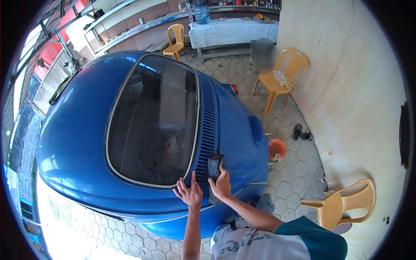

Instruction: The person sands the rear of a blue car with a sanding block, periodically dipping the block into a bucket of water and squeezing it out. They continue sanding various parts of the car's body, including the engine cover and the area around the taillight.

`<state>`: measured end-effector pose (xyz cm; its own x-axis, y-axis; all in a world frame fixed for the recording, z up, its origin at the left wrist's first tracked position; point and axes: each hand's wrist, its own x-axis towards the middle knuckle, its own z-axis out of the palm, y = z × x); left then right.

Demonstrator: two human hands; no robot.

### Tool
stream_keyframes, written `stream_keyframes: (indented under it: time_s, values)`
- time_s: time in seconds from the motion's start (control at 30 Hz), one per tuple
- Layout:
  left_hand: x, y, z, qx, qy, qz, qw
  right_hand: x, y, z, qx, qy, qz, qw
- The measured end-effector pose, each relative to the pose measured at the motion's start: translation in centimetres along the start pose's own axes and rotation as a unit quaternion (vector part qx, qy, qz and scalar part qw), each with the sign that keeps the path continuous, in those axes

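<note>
Where the pad sits: the grey pad (214, 166) lies against the louvred vents (207, 130) of the blue car (78, 130), at the lower end of the vents, just outside the bottom right corner of the rear window (151, 121).
Right hand: your right hand (222, 185) holds the pad to the panel. The fingers are laid up over its lower part and only slightly curled, so the pad is pressed flat rather than gripped in a fist.
Left hand: your left hand (189, 193) is spread open and flat on the paint, holding nothing. It is just beside the right hand, fingertips at the window's chrome trim (198, 117) near that corner.
Stroke: by my judgement, the pad works best flat and moved along the slats, not across, so its edge does not catch in the slots.
Pressure: light and even suits thin slats; let the left hand carry your weight.
Trim: steer the pad clear of the trim and the glass.
Nearby: an orange bucket (277, 148) stands on the paving by the car's rear edge, and a yellow chair (281, 78) stands well apart by the wall.
</note>
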<state>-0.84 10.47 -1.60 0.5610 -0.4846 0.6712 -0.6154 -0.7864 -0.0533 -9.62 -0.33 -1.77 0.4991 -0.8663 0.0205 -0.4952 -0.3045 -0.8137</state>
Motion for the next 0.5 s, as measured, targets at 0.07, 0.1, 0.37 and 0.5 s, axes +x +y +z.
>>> stream_keyframes:
  time_s: [0.07, 0.1, 0.37, 0.5]
  values:
    - [0.6, 0.0, -0.4, -0.025, -0.004, -0.008, 1.0, 0.7, 1.0, -0.5, 0.006, 0.009, 0.022, 1.0]
    - [1.1, 0.1, -0.7, -0.038, -0.005, -0.01, 0.999, 2.1, 0.6, -1.5, 0.007, 0.013, 0.045, 0.999]
    - [5.8, 2.6, -2.0, -0.028, -0.041, -0.004, 0.999, 11.5, -3.2, -2.4, -0.022, 0.067, 0.04, 0.997]
    - [9.6, 5.3, -1.3, -0.034, -0.068, -0.001, 0.997, 11.4, -1.7, -2.4, -0.048, 0.098, -0.054, 0.993]
